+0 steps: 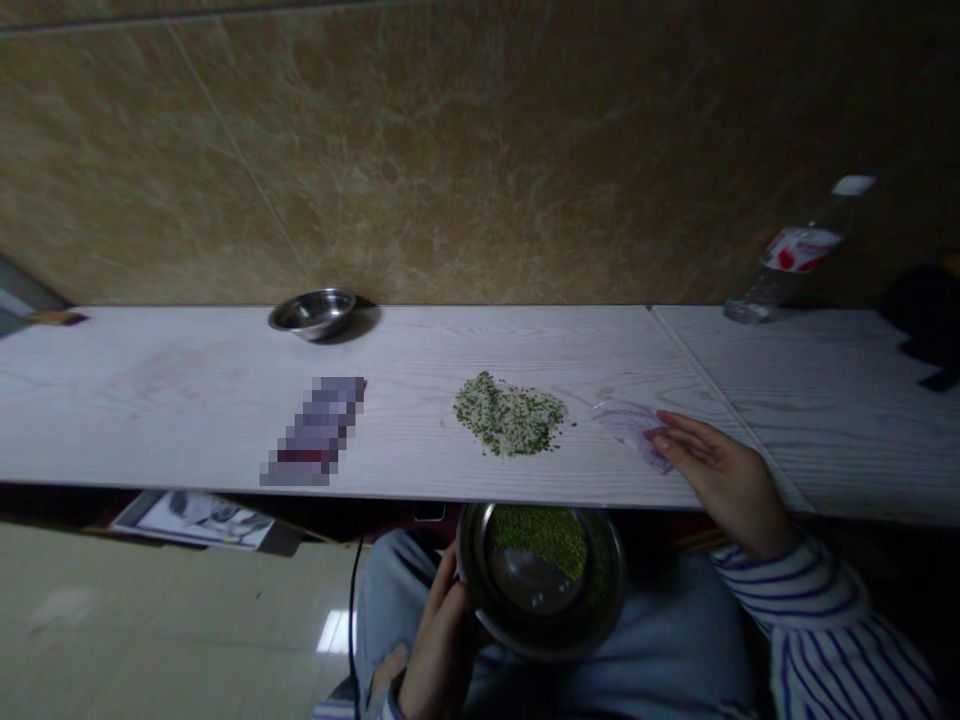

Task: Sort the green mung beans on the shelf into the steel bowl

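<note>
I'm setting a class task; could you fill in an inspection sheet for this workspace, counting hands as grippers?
Surface: pale wood-grain bench, seam toward the right.
Job's things: mixed green-and-white grain pile; metal pan holding green grains; clear plastic piece.
Clutter: small metal bowl, bottle, pixelated item; dark item, unclear.
Grippers: left hand holds the pan above the lap; right hand has fingers at the plastic's edge.
Cables: dark cable below the bench.
Surroundings: marbled wall, shiny floor.

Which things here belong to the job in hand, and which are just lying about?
In use, it seems:
metal bowl of green grains, in left hand
clear plastic piece, in right hand
pile of green and white grains

Lying about, apparently:
labelled plastic bottle
pixelated item
far metal bowl, role uncertain
</note>
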Motion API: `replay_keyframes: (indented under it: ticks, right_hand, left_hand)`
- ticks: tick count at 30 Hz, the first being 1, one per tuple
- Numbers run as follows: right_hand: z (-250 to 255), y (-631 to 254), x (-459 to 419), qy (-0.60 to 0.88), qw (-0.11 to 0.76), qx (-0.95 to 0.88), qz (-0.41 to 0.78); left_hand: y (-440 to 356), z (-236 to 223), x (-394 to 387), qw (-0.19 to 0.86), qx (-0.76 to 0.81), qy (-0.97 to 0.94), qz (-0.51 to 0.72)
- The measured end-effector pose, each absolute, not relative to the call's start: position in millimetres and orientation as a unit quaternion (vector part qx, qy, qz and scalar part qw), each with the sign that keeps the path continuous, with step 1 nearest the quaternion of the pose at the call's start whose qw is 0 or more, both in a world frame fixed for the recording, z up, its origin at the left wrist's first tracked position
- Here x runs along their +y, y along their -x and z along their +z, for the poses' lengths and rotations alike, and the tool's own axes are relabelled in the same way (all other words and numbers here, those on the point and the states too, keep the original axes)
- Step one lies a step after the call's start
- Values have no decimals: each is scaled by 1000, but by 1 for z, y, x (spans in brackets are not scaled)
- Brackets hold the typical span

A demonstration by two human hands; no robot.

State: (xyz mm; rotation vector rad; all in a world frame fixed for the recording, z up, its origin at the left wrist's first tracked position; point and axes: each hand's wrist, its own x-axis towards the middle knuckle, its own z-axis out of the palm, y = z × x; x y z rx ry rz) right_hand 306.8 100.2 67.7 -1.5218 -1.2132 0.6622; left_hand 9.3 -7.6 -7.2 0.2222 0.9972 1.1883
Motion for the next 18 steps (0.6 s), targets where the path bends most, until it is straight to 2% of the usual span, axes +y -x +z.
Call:
replay_keyframes:
  ticks: [9, 18]
  right_hand:
    - [71, -301, 103, 614, 491, -551, 278]
    - [85, -271, 119, 558, 404, -671, 276]
  left_hand:
    - [-7, -2, -7, 690, 465, -103, 545]
    - [-5, -9, -8, 685, 468, -101, 549]
